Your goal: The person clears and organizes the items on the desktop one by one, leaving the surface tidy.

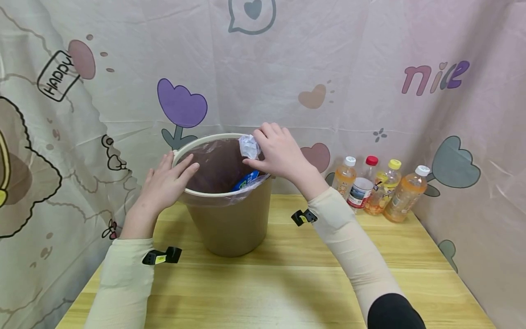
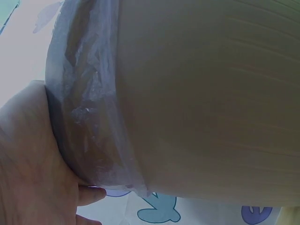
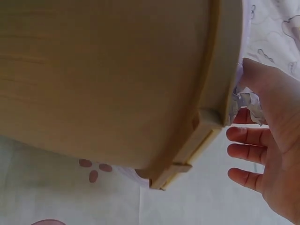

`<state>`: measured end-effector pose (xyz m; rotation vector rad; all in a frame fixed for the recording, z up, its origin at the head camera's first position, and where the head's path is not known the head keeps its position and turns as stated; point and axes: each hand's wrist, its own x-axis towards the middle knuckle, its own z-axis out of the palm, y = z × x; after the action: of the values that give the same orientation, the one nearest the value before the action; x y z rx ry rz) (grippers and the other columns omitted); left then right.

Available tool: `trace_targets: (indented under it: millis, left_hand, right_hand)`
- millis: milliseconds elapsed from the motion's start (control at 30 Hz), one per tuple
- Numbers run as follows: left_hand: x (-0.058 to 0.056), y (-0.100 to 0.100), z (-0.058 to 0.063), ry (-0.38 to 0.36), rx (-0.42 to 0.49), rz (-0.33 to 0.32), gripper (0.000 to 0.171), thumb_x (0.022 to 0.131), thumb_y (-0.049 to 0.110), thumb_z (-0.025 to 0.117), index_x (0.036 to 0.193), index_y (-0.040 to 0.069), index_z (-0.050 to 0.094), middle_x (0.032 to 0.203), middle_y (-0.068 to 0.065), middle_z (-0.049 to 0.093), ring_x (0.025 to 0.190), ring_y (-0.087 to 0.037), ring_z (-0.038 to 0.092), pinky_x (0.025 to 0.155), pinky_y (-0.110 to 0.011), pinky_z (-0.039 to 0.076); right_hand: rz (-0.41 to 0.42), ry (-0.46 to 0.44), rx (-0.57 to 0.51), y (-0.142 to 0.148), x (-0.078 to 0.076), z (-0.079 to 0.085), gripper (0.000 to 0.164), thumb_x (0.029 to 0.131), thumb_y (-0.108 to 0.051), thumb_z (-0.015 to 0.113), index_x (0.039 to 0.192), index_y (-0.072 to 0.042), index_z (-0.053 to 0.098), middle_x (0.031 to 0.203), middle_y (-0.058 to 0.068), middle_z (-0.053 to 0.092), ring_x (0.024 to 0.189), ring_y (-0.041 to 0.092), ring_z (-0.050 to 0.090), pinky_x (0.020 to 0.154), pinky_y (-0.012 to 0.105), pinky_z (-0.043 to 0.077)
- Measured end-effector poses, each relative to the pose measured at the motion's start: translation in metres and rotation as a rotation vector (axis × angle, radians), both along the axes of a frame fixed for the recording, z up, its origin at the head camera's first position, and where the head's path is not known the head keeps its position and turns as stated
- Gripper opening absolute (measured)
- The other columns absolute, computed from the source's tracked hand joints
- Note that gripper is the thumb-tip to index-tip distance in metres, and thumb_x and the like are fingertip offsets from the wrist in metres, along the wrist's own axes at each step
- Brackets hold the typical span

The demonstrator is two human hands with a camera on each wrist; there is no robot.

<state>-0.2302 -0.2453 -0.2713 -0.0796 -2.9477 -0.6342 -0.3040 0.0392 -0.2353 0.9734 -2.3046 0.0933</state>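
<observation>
White crumpled paper (image 1: 249,147), no clear long axis, and it's up at the mouth of the bin (image 1: 230,224), toward the right edge! It lies just left of the right hand (image 1: 281,153), nearer of the 2, pinched there; the left hand (image 1: 166,183), fingers spread, touches the bin's left edge.

We hold our left hand (image 1: 163,186) with fingers (image 1: 167,161) apart, while our right hand (image 1: 282,151) pinches, thumb (image 1: 255,164) opposite forefinger (image 3: 244,116).

Bin (image 1: 230,226) and four bottles (image 1: 381,194) on a wood-grain table (image 1: 246,292)
The bottles stand close together on the right, apart from the bin.
</observation>
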Motion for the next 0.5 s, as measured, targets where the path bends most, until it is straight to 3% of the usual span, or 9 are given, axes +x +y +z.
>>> trace_targets:
  millis: [500]
  left_hand:
    - [0.0, 0.0, 0.0, 0.008, 0.004, 0.003, 0.078, 0.096, 0.071, 0.016, 0.156, 0.023, 0.022, 0.163, -0.021, -0.007, 0.151, -0.043, -0.008, 0.113, -0.073, -0.002]
  right_hand:
    - [-0.03, -0.053, 0.11, -0.026, -0.016, 0.007, 0.064, 0.084, -0.062, 0.064, 0.125, -0.013, 0.055, 0.118, 0.006, 0.052, 0.114, 0.026, 0.047, 0.088, 0.042, 0.044]
